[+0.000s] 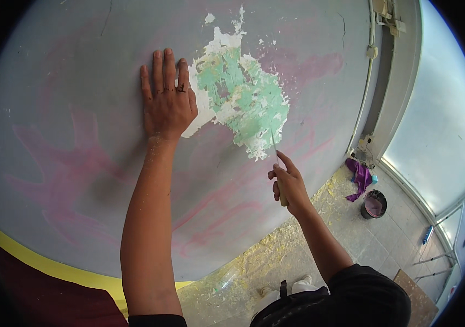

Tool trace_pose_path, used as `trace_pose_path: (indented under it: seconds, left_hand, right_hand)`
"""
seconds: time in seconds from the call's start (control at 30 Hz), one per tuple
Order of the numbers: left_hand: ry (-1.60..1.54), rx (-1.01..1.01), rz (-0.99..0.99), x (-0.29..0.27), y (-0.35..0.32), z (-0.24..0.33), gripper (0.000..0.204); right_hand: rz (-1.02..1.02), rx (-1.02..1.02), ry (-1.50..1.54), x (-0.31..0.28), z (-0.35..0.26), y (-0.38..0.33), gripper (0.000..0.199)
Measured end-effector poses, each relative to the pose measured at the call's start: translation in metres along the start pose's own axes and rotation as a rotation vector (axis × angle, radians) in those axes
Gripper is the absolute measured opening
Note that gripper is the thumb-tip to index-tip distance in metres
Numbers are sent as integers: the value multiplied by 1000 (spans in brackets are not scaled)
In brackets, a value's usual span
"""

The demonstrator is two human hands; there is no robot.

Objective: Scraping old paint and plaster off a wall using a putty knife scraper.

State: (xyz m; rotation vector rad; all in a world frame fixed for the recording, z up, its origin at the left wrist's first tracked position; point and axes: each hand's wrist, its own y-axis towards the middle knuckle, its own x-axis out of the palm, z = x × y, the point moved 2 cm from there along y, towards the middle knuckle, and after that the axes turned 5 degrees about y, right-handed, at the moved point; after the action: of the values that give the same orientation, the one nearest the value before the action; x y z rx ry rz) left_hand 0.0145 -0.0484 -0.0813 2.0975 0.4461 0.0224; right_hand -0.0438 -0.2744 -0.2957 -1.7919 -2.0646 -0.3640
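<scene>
A grey wall (pixel 107 65) with faded pink marks fills most of the head view. On it is a ragged patch (pixel 262 106) where the grey paint is gone, baring pale green and white layers. Flat against the wall, just left of this patch, my left hand (pixel 168 109) lies with fingers stretched upward and holds nothing. My right hand (pixel 291 188) is closed around a scraper (pixel 282 197) with a pale yellow handle. Its thin blade, seen nearly edge-on, points up at the lower right of the green area; whether it touches the wall I cannot tell.
Yellowish flakes (pixel 268 242) litter the floor along the wall's foot. A black bucket (pixel 374 204) and a purple cloth (pixel 359 179) lie to the right, near a large window (pixel 434 109). Pipes (pixel 373 32) run up the wall's right edge. Beyond the bucket is a blue tube (pixel 427 234).
</scene>
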Motion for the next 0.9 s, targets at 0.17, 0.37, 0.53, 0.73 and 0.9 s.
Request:
trace_pose_path:
  seconds: [0.17,0.37,0.53,0.73,0.9]
  left_hand:
    - [1,2,6,-1,0,4,45]
    - [27,-10,17,0,-5,3,44]
    - [46,11,43,0,-1,2,43]
    - [66,11,56,8,-2,2,44]
    - [59,-11,85,2,0,2,44]
  right_hand:
    - [108,28,41,-34,6,-4,54]
    - [152,0,57,-72,1,-24,43]
    - [142,31,98,-114,22,-42,40]
    - [-19,168,-113,-146,31,-52,42]
    - [-300,224,-445,-169,32,-55,39]
